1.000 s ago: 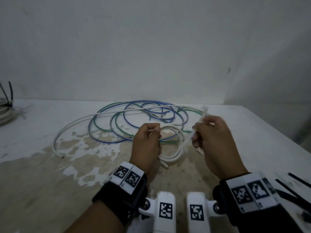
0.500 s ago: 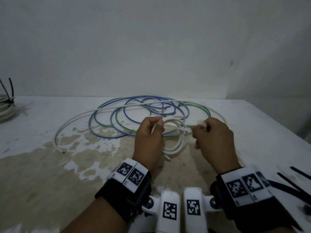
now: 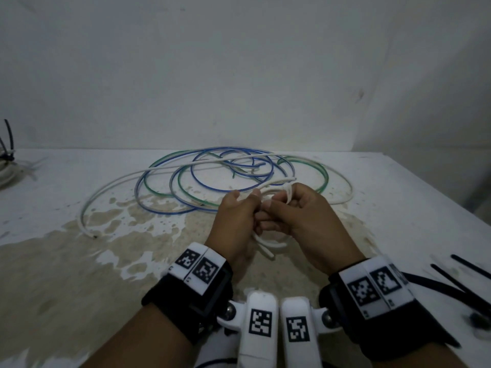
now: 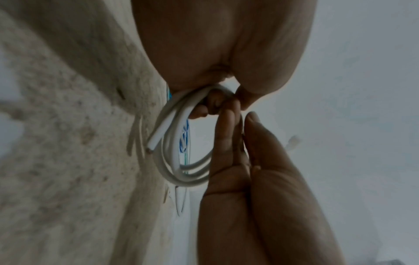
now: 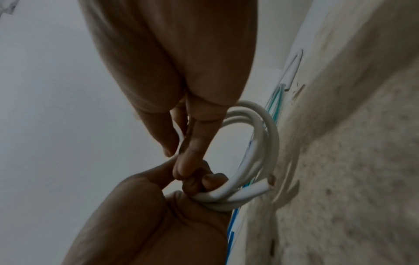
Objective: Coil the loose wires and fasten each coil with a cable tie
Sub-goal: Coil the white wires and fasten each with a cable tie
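My left hand (image 3: 247,200) grips a small white wire coil (image 3: 271,245) at its top, and its loops hang below both hands. In the left wrist view the coil (image 4: 172,143) hangs from my curled fingers, one cut end pointing down. My right hand (image 3: 276,205) is pressed against the left and pinches a thin white cable tie (image 5: 181,136) between thumb and fingers, right beside the coil (image 5: 260,143). The tie's far end is hidden between the hands. Loose blue, green and white wires (image 3: 212,176) lie tangled on the table behind.
Several black cable ties (image 3: 465,277) lie on the table (image 3: 79,261) at the right, near its edge. A bundled coil with a black tie (image 3: 6,155) sits at the far left. A wall stands close behind the table.
My right hand has moved left with the cable tie until it touches the left hand at the coil. The left hand kept hold of the coil.
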Demonstrator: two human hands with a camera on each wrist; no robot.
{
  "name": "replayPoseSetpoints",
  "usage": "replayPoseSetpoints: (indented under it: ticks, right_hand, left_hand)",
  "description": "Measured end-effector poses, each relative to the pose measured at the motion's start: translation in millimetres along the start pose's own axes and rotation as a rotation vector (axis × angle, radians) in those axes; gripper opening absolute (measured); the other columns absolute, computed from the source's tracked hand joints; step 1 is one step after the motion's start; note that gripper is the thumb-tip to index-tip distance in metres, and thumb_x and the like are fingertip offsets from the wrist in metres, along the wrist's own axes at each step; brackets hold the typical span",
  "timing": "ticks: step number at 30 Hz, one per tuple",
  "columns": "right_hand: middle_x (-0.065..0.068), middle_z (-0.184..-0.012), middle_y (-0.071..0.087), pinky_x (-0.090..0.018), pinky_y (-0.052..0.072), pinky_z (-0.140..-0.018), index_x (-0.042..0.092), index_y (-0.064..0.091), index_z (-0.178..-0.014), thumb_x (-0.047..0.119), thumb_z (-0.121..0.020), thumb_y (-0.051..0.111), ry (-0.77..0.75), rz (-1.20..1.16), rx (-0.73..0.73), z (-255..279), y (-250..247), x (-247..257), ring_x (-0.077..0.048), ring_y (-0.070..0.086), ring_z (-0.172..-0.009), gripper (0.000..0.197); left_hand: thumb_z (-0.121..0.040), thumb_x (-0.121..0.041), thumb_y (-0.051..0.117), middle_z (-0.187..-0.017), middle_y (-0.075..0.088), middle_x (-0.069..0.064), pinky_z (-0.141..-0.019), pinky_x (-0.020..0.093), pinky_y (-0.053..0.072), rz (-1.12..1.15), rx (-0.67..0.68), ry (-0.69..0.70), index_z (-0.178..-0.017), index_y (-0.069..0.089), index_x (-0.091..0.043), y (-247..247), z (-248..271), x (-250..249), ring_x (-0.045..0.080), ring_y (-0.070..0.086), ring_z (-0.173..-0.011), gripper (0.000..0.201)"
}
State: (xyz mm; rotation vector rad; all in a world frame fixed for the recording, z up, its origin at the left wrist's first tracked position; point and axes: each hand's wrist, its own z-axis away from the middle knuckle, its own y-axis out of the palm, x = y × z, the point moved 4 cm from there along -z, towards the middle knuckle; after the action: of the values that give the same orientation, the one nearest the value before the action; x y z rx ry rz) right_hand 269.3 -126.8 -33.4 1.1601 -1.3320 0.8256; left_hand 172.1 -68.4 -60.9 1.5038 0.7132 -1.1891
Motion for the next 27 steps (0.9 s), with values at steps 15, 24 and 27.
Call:
replayPoseSetpoints:
  ticks: [15,24,27]
  right_hand:
    - [0.009,-0.050,0.059,-0.021,0.043,-0.047,0.020,0.064,-0.067,0.019,-0.085,0.068,-0.256,0.610,0.020,6.3,-1.1,14.6,-0.006,0.054,-0.045,0.019]
    - [0.005,-0.056,0.063,-0.027,0.050,-0.056,0.022,0.072,-0.075,0.022,-0.087,0.066,-0.301,0.587,-0.049,6.6,-5.9,17.4,-0.008,0.058,-0.051,0.013]
    - [0.012,-0.062,0.064,-0.028,0.049,-0.063,0.023,0.074,-0.085,0.016,-0.085,0.067,-0.358,0.598,-0.136,5.2,-11.2,19.8,-0.003,0.057,-0.057,0.009]
  left_hand:
    - [-0.096,-0.020,0.052,-0.067,0.057,0.002,-0.054,0.029,0.037,-0.319,-0.038,0.240,-0.093,0.061,-0.025,-10.8,-0.1,-17.6,0.013,0.045,-0.050,0.011]
    - [-0.092,-0.018,0.059,-0.092,0.069,0.003,-0.052,0.022,0.041,-0.525,0.007,0.283,-0.117,0.062,-0.023,-6.2,8.2,-22.9,-0.002,0.051,-0.049,0.026]
    - [-0.091,-0.016,0.060,-0.107,0.069,-0.002,-0.082,0.027,0.053,-0.605,0.009,0.329,-0.117,0.065,-0.021,-6.5,9.3,-25.7,0.005,0.065,-0.091,0.027]
